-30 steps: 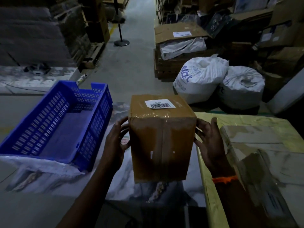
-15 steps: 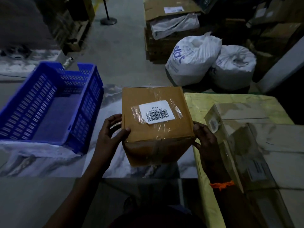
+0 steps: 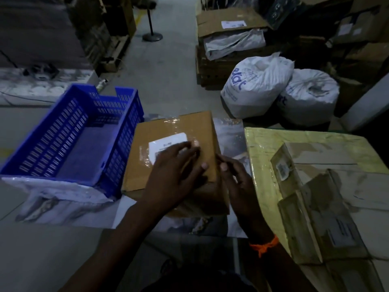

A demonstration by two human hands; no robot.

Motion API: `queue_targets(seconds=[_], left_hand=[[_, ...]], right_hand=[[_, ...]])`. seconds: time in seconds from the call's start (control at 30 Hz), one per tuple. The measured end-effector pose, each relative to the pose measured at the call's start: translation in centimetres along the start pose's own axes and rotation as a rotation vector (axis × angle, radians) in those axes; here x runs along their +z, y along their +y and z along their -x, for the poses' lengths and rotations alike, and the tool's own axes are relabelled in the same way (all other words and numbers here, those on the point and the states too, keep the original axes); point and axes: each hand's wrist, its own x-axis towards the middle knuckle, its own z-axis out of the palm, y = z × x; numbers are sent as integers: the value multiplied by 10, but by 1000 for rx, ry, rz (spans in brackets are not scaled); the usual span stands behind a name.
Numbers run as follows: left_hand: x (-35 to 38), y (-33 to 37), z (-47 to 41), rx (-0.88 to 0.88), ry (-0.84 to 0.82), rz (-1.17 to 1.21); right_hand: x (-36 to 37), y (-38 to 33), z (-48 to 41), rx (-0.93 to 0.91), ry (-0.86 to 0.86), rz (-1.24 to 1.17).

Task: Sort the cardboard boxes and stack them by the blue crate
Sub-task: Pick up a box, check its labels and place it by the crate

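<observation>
A brown cardboard box [image 3: 145, 152] with a white barcode label lies on the marble-patterned table, its left edge against the blue crate [image 3: 69, 140]. My left hand [image 3: 174, 171] lies flat on the box's top, fingers straight over the label. At the box's right front corner my right hand [image 3: 235, 182] touches the edge with loosely bent fingers. An orange thread circles my right wrist.
To the right a large yellow-wrapped parcel [image 3: 273, 144] carries several smaller taped boxes [image 3: 315, 218]. Two white sacks [image 3: 254, 87] sit on the floor beyond the table. Cardboard cartons [image 3: 227, 24] stand behind them, and a stanchion base [image 3: 152, 36] stands in the aisle.
The box has moved left against the blue crate and been set down. My left hand went from its side to its top, and my right hand followed to its right corner.
</observation>
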Motion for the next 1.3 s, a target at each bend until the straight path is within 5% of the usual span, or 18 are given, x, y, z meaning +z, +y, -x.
queue_targets(seconds=[0.2,0.3,0.4,0.53,0.73,0.97,1.1,1.3], left_hand=[[-49,-24,5,-412,93,7],[-60,-46,11,-456,141,45],[-67,-61,19,-464,140,93],[-66,-64,22,-442,162,136],[-54,-63,9,-438,182,189],[-8,-89,30,-697,32,548],[36,-79,44,-668,11,520],[49,-90,50,-676,26,492]], right_hand=[[37,-8,-16,-56,-425,34],[42,29,-33,51,-202,124],[24,82,-53,353,28,230],[1,115,-57,667,-115,-73],[-9,101,-52,599,-46,-162],[-65,67,-56,389,117,-75],[-83,77,-60,344,162,150],[-93,89,-57,357,178,185]])
